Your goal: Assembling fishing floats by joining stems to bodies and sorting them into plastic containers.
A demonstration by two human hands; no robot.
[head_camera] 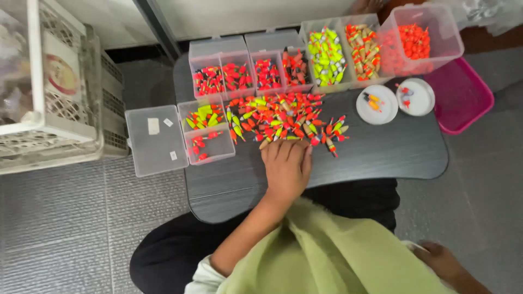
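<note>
While the right hand (442, 262) rests low beside the green cloth (327, 256), fingers unreadable, the left hand (286, 167) lies flat, fingers released, on the dark tray table (381, 155), fingertips touching the fishing-float pile (283, 117). Beyond the pile stand clear sorting boxes (245, 68).

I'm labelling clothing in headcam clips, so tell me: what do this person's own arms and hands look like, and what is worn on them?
Both hands are bare: no gloves, rings or watch show. The left hand has a bare forearm, with a pale whitish sleeve edge near the elbow. A light green cloth drapes over the upper arm and body. The right hand shows only partly at the frame's lower edge; its sleeve is out of sight.
</note>
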